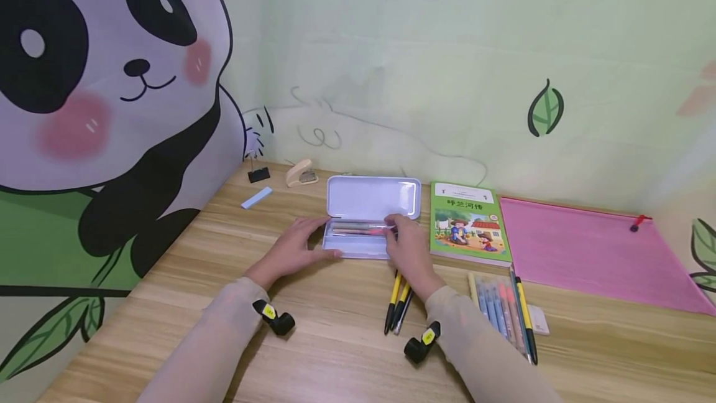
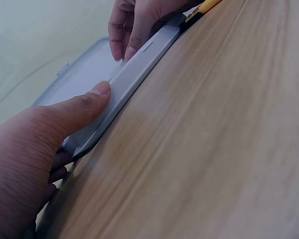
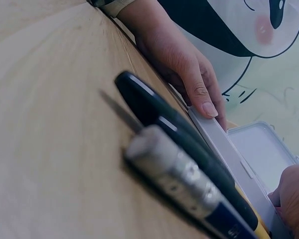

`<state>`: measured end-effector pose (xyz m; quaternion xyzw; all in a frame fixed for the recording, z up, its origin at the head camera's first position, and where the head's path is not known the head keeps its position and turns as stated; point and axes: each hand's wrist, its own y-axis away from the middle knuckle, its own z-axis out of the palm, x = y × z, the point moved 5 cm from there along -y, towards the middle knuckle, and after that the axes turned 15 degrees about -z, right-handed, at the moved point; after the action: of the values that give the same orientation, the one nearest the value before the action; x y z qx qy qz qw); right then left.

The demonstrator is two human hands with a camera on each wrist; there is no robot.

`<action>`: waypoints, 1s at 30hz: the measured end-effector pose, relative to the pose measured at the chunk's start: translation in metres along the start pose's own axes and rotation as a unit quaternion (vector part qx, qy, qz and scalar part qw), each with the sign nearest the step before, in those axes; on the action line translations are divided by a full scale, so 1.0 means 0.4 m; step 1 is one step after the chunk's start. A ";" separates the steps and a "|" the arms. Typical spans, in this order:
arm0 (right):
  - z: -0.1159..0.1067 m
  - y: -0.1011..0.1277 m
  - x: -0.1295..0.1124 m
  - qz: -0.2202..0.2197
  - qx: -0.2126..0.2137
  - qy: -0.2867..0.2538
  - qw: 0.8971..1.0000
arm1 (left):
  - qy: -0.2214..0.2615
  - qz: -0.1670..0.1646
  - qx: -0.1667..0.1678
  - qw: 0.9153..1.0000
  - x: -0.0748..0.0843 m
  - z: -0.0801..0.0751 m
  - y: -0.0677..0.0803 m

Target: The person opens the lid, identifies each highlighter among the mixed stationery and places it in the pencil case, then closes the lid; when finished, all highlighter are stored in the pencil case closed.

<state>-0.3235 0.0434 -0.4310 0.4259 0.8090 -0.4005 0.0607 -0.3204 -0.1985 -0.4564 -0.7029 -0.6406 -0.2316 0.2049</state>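
Observation:
A pale lilac pencil case (image 1: 351, 249) lies on the table with its lid (image 1: 371, 196) raised at the back. Slim pens (image 1: 358, 227) lie lengthwise inside. My left hand (image 1: 296, 249) grips the case's left end; in the left wrist view its thumb (image 2: 87, 107) presses the front wall. My right hand (image 1: 410, 250) reaches over the right end, its curled fingers at the pens' right ends inside the case; the fingertips are partly hidden. Just in front of the case, near my right wrist, lie yellow-and-black pencils (image 1: 398, 297) and a pencil with an eraser end (image 3: 164, 159).
Right of the case lies a green book (image 1: 470, 222), then a pink zip pouch (image 1: 593, 254). Several coloured pens (image 1: 500, 310) and a white eraser (image 1: 538, 320) sit by my right forearm. At the back left are a binder clip (image 1: 258, 175), a stapler (image 1: 301, 174) and a blue strip (image 1: 257, 198).

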 end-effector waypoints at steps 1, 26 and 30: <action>0.000 0.000 -0.001 0.000 0.000 -0.002 1.000 | 0.000 -0.001 0.000 1.000 0.001 0.000 0.000; -0.017 0.012 -0.018 -0.030 0.032 0.000 0.999 | 0.003 0.001 0.007 1.000 -0.004 0.002 -0.001; -0.030 0.023 -0.032 -0.061 0.029 0.035 0.997 | 0.007 0.002 0.006 1.000 0.000 0.002 0.001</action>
<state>-0.3058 0.0464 -0.4227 0.3912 0.8233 -0.4113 -0.0041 -0.3200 -0.1981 -0.4571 -0.7011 -0.6392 -0.2320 0.2145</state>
